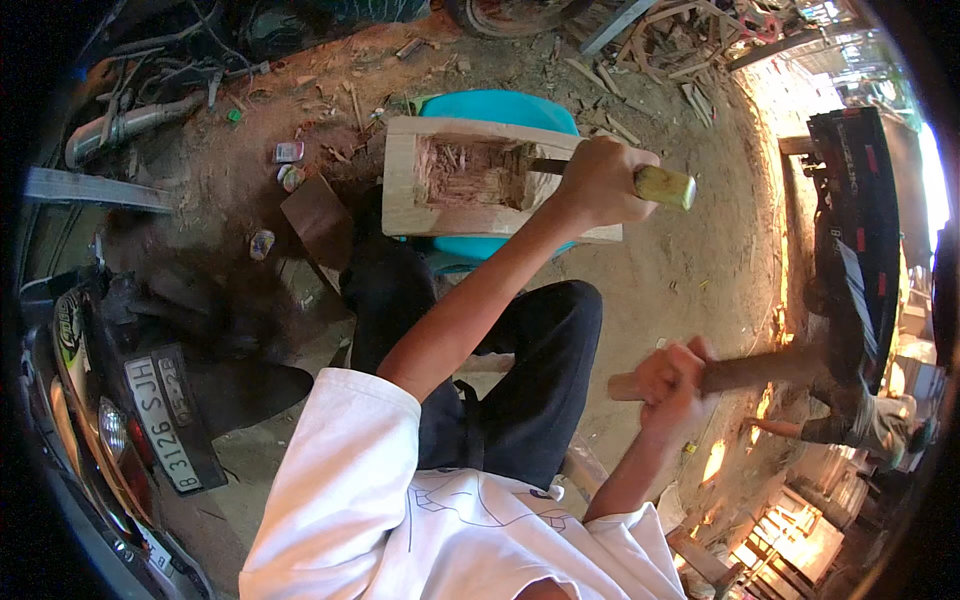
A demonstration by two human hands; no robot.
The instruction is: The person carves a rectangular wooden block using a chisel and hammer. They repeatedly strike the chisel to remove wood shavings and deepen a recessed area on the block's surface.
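From the head view, I'm looking down on a pale wooden block [480,222] lying across a turquoise stool [500,104], far side, near the middle. A rough rectangular hollow [470,180] is cut in its top, fibres torn and splintered. My left hand [605,180] is wrapped tight around a chisel [665,188], the blade pointing left into the hollow's right end, the greenish handle butt jutting right. And here, nearer and off to the right, my right hand [672,380] clenches the grip of a wooden mallet [770,368], its dark head blurred, well apart from the chisel.

I'd call this chiselling out the hollow, between blows. The next move, I judge, calls for a steady blade and a square hit on that butt, clear of the knuckles.

Now the writing: a licence plate [175,415] at near left carries large, legible characters. The white shirt [350,470] shows line art. A small packet [289,152], far left, has print too tiny to make out.
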